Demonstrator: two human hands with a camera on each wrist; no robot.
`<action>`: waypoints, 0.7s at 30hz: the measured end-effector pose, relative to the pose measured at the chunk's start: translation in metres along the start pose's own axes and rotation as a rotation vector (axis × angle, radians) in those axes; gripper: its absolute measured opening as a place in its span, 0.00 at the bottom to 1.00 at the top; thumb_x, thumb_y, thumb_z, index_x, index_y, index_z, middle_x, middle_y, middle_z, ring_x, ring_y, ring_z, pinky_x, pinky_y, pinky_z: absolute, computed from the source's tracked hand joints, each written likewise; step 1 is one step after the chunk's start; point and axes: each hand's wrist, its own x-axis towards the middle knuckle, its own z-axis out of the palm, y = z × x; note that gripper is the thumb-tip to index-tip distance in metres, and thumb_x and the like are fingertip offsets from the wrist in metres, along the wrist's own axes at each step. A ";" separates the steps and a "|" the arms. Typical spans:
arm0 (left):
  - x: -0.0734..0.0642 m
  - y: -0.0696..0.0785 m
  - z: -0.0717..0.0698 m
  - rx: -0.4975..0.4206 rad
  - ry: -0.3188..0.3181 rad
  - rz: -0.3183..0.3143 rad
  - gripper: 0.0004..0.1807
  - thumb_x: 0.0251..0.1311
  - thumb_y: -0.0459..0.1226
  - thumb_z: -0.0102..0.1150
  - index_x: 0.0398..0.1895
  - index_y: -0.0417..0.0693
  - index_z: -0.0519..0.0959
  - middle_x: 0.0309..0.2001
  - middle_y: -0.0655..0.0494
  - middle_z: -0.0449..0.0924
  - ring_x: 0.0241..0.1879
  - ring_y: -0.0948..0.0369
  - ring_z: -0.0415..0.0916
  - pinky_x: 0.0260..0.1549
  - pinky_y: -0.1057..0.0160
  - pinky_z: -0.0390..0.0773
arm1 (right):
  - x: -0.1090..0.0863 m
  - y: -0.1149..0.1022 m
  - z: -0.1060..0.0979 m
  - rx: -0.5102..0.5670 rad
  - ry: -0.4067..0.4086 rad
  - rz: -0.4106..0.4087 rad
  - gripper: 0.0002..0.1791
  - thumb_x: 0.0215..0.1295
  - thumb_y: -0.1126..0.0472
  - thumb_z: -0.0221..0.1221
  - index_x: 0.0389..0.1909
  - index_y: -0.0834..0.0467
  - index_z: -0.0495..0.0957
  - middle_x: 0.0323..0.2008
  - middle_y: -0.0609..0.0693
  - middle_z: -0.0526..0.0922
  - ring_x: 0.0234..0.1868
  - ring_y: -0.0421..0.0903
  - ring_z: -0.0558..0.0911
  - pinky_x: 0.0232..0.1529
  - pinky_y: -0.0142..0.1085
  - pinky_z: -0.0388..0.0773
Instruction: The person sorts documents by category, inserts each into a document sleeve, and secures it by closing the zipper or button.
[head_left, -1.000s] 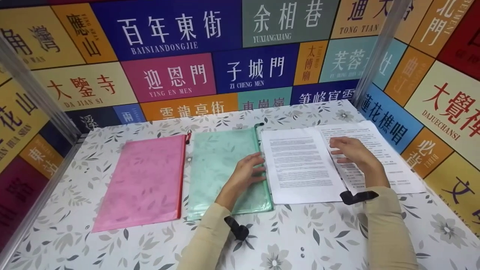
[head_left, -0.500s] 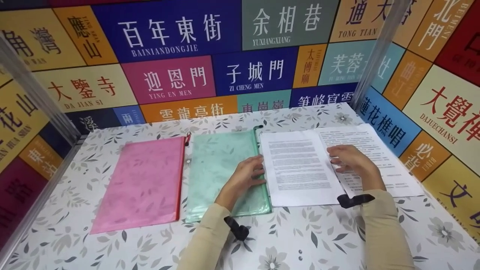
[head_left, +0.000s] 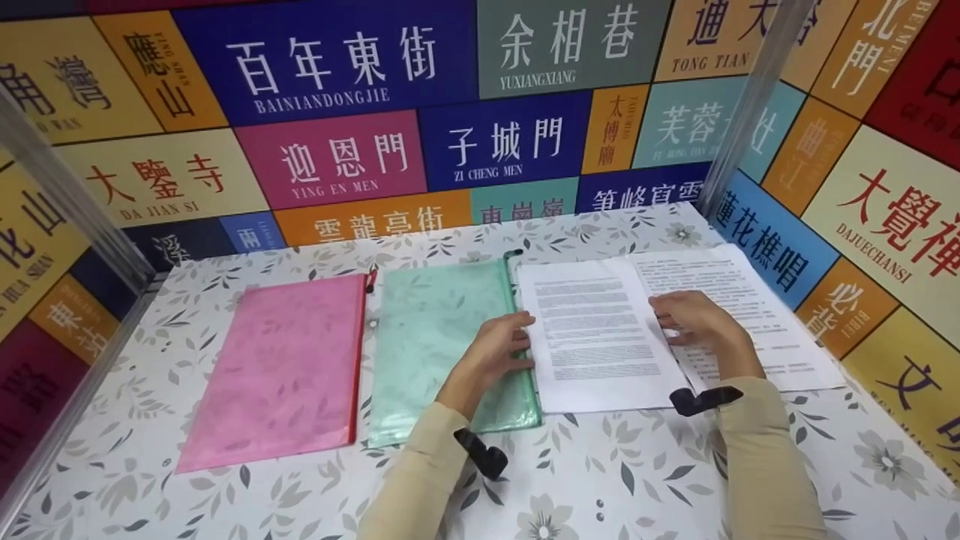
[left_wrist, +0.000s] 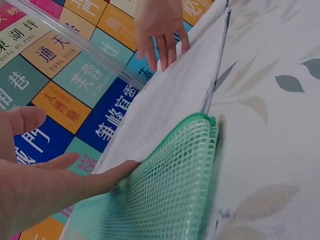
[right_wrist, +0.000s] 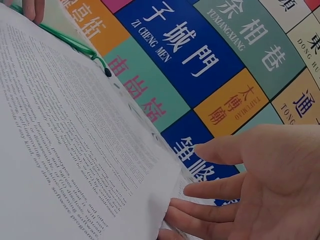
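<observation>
A stack of printed paper (head_left: pixel 596 337) lies between my two hands. On its left, my left hand (head_left: pixel 496 349) reaches over the zipped edge of a green mesh zip pouch (head_left: pixel 439 330), fingertips right at the paper's left edge. In the left wrist view, one straight finger (left_wrist: pixel 117 175) lies along the pouch. My right hand (head_left: pixel 701 326) is at the stack's right edge, over a second set of printed sheets (head_left: pixel 787 341). The right wrist view shows its thumb apart and its lower fingers (right_wrist: pixel 200 212) against the paper's edge.
A pink zip pouch (head_left: pixel 281 367) with a red zip lies at the left of the flower-patterned table (head_left: pixel 315 487). Behind and at the sides stand panels (head_left: pixel 322 67) of coloured signs with clear corner posts (head_left: pixel 750 112).
My left hand has edged right to the paper's left edge. The right hand has shifted slightly left against the stack. The view has tilted a little; pouches and papers stay in place.
</observation>
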 end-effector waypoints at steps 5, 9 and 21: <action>0.003 -0.001 0.001 -0.045 0.058 -0.021 0.30 0.68 0.43 0.53 0.71 0.41 0.67 0.67 0.36 0.68 0.64 0.47 0.73 0.57 0.54 0.82 | 0.002 0.004 0.001 -0.014 0.008 0.012 0.38 0.77 0.47 0.46 0.76 0.68 0.53 0.71 0.66 0.64 0.69 0.58 0.69 0.59 0.41 0.79; 0.007 -0.005 -0.001 -0.096 0.078 -0.025 0.31 0.65 0.41 0.56 0.71 0.41 0.67 0.63 0.36 0.73 0.60 0.48 0.77 0.56 0.56 0.82 | 0.003 0.005 0.004 -0.016 0.016 0.012 0.35 0.77 0.49 0.46 0.74 0.68 0.57 0.68 0.65 0.68 0.66 0.57 0.72 0.58 0.40 0.80; 0.007 -0.014 0.007 0.208 0.155 0.059 0.30 0.65 0.35 0.54 0.70 0.35 0.67 0.47 0.45 0.85 0.41 0.59 0.85 0.40 0.64 0.86 | 0.004 0.008 0.006 -0.020 0.050 -0.019 0.31 0.70 0.59 0.56 0.70 0.69 0.65 0.61 0.64 0.76 0.50 0.47 0.82 0.47 0.33 0.84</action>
